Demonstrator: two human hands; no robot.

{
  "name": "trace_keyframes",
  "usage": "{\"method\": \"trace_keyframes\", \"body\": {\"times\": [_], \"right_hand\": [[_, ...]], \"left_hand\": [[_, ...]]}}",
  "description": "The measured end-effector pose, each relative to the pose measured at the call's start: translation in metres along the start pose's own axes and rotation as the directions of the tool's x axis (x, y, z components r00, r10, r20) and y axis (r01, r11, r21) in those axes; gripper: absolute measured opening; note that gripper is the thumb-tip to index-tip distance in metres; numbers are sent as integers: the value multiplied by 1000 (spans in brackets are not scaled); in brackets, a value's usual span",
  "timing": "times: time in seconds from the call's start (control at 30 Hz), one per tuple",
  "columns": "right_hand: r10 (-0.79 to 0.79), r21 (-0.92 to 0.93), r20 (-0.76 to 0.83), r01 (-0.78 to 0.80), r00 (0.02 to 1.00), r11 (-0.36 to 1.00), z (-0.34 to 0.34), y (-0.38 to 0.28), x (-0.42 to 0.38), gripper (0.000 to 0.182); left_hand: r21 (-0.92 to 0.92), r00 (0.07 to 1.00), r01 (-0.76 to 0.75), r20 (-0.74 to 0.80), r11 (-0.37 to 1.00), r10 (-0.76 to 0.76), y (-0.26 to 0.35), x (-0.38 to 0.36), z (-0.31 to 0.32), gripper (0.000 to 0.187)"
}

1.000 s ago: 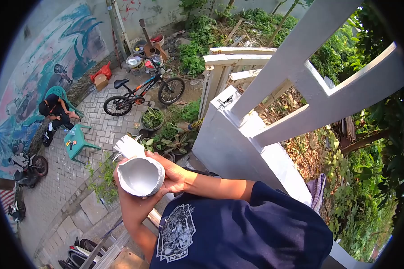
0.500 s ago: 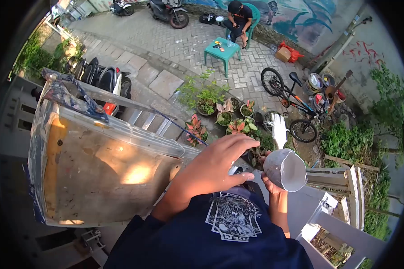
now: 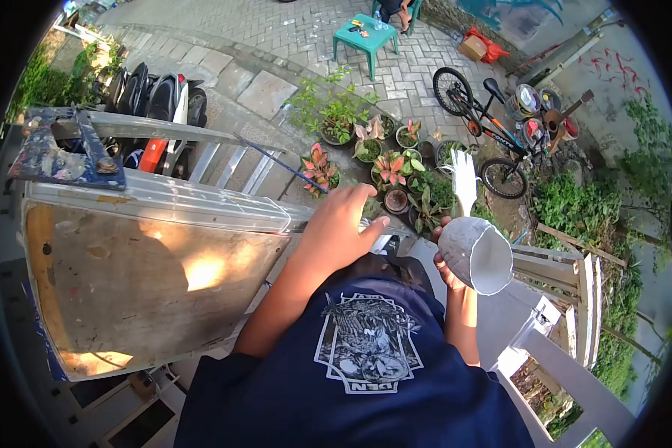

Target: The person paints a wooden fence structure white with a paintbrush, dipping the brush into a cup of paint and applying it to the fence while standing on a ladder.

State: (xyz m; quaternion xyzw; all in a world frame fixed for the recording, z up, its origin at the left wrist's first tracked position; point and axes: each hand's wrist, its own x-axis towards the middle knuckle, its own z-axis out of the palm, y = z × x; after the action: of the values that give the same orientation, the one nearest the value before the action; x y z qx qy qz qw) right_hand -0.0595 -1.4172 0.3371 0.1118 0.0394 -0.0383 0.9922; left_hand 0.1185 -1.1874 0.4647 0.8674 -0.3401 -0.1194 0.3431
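My right hand [image 3: 448,272] is closed around a whitish, paint-smeared cup [image 3: 459,250] with an uneven rim, its mouth turned to the right. A paintbrush [image 3: 464,183] with white-coated bristles points up from behind the cup; its handle is hidden. My left hand [image 3: 341,228] is held over the near end of a metal ladder [image 3: 224,168], its thumb apart from the bent fingers and nothing visible between them. The ladder's rail runs left from beside that hand towards a paint-stained blue piece [image 3: 75,153].
A large worn wooden panel [image 3: 149,299] fills the left side. Below stand several potted plants [image 3: 340,131], a bicycle [image 3: 493,134] and a green table [image 3: 366,41] with a seated person [image 3: 396,11] behind. Parked motorbikes [image 3: 164,101] are at left, pale slatted boards [image 3: 590,306] at right.
The view has tilted down and shifted, so the street sits higher in it. My left hand has drawn away from the cup, down and left towards the ladder rail. My right hand keeps the cup and brush.
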Motion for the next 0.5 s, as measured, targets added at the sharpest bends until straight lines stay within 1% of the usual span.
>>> {"method": "trace_keyframes", "body": {"times": [0.03,0.07,0.1,0.13,0.17,0.2,0.23,0.27,0.33,0.37,0.43,0.47,0.5], "right_hand": [[16,4,22,-16,1000,1000,1,-1,-1,105],[32,6,43,-32,999,999,1,-3,-1,103],[47,9,64,-48,997,999,2,-4,-2,101],[-11,-46,-62,8,998,999,2,-7,-7,98],[-75,-107,-183,56,980,993,4,-7,-8,94],[-61,-102,-145,46,988,994,9,-7,-10,93],[-46,-98,-106,36,993,995,17,-6,-11,92],[-30,-61,-112,23,993,998,21,-6,-12,91],[-36,-62,-93,31,995,998,19,-14,-14,89],[-40,-62,-84,34,996,997,18,-18,-14,88],[-165,-134,-203,139,965,981,24,-22,-22,84],[-218,-199,-217,176,952,964,24,-26,-25,89],[-231,-205,-222,186,947,961,26,-30,-29,89]], "left_hand": [[110,999,11,33,994,-14,-10,9,15,47],[223,998,13,63,975,-28,-17,18,24,54],[380,951,163,184,911,-247,-19,30,33,60],[545,847,266,262,795,-463,-20,42,41,66],[544,841,260,278,798,-464,-33,49,54,66],[690,723,259,325,676,-610,-53,51,72,68],[816,585,218,330,535,-741,-56,53,76,70],[818,582,209,337,537,-740,-58,52,77,70],[730,421,295,480,616,-770,-59,55,73,58],[735,427,280,481,618,-766,-62,55,75,58],[788,438,165,480,593,-760,-68,49,83,45],[784,439,154,491,601,-753,-70,49,85,45],[805,432,133,478,578,-765,-70,50,86,43]]}}
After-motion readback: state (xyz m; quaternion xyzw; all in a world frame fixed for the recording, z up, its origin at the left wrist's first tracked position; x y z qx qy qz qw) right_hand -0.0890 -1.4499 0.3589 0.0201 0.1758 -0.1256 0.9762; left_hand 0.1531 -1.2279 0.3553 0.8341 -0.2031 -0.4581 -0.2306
